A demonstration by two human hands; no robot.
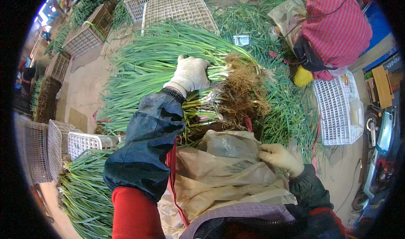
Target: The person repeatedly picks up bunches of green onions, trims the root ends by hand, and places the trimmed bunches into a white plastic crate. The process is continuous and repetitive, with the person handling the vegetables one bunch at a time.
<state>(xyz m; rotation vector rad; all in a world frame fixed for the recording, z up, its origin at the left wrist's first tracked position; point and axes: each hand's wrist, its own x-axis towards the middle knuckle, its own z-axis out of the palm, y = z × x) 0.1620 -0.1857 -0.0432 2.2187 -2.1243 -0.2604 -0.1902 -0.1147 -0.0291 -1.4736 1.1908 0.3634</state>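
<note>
A thick pile of scallion-like stalks [142, 58] lies in front of me, with leaves to the left and brown fibrous roots [243, 87] to the right. My left hand [191, 73], in a white knit glove, is curled over some stalks close to their pale bases; its fingertips are partly hidden. Over my lap spreads a translucent tan plastic sheet [218, 172], with a red strap [172, 172] along its left side. My gloved right hand [281, 158] touches the sheet's right edge, fingers bent; whether they pinch it is unclear.
Loose leaves [294, 112] litter the floor right of the pile. A white plastic crate [337, 109] stands at right, near a bent-over person in striped red clothing [335, 30]. Beyond the pile is a lattice crate [178, 11]. Another bundle of stalks [87, 188] lies at lower left.
</note>
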